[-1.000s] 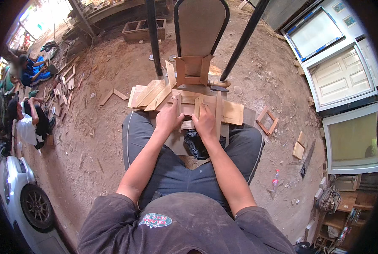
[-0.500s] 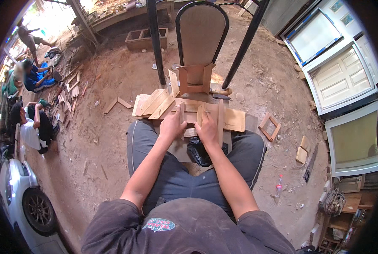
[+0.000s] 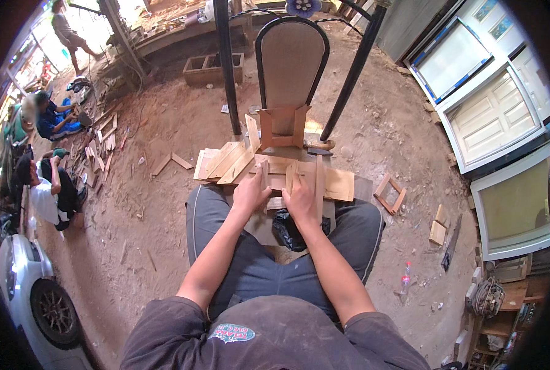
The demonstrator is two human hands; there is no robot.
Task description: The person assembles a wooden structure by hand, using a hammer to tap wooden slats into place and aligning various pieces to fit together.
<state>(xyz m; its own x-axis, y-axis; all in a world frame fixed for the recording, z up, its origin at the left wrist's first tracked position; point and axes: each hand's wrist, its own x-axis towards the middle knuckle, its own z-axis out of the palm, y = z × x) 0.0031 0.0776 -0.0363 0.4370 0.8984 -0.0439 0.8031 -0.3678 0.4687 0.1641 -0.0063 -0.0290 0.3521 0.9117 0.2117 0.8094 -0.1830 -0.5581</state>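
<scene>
My left hand point(image 3: 249, 195) is closed round a short wooden strip point(image 3: 264, 168) standing between my knees. Opposite it, my right hand point(image 3: 303, 200) grips a second, paler strip point(image 3: 289, 175), its thumb toward the left hand. The two strips stand roughly parallel, a small gap apart; whether they are joined is hidden. Beyond my left hand lie several light boards point(image 3: 230, 159), partly stacked. Right of my right hand runs a longer wooden strip point(image 3: 319, 185), beside a flat pale board point(image 3: 339, 184). Below the hands is a black plastic bag point(image 3: 288, 230).
A small brown frame point(image 3: 266, 131) leans against an upholstered chair point(image 3: 292, 61) between black posts. A hammer point(image 3: 324, 145) lies beside it. Another wooden frame point(image 3: 390, 193) and a plastic bottle point(image 3: 406, 275) are on the right. People sit at left near a car point(image 3: 25, 296); doors point(image 3: 493, 111) stand far right.
The view has tilted slightly, so the chair and boards appear lower. Both hands keep their grip on the strips with little visible movement. The far-left person has become more upright.
</scene>
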